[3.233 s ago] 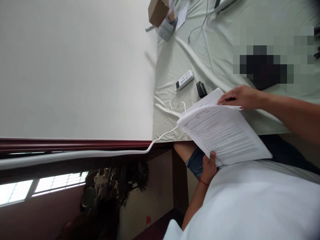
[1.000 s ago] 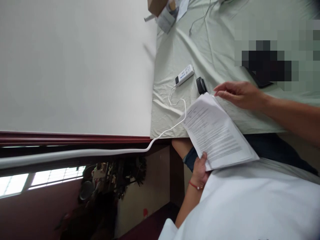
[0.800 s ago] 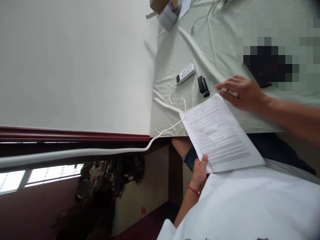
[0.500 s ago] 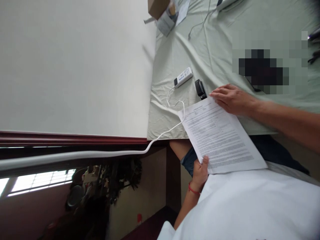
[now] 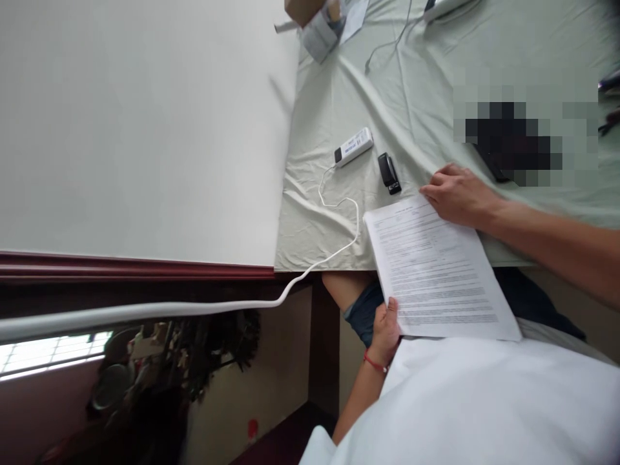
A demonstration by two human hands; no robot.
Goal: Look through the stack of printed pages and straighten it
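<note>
A stack of printed papers [image 5: 436,271] lies half on the table's near edge and half over my lap. My left hand [image 5: 386,325], with a red cord at the wrist, grips the stack's near left corner, thumb on top. My right hand [image 5: 455,194] sits on the stack's far corner with its fingers curled over the edge. A small black stapler [image 5: 389,172] lies on the cloth just left of my right hand's fingertips.
A pale green cloth [image 5: 339,110] covers the table. On it lie a white device [image 5: 353,146] with a white cable [image 5: 334,248] trailing off the edge, a cardboard box [image 5: 303,9] at the far end, and a dark blurred object [image 5: 508,139]. A white wall [image 5: 145,129] is on the left.
My right hand let the top sheets fall flat, then settled on the stack's far corner. The stack has shifted a little to the right. My left hand has kept its grip.
</note>
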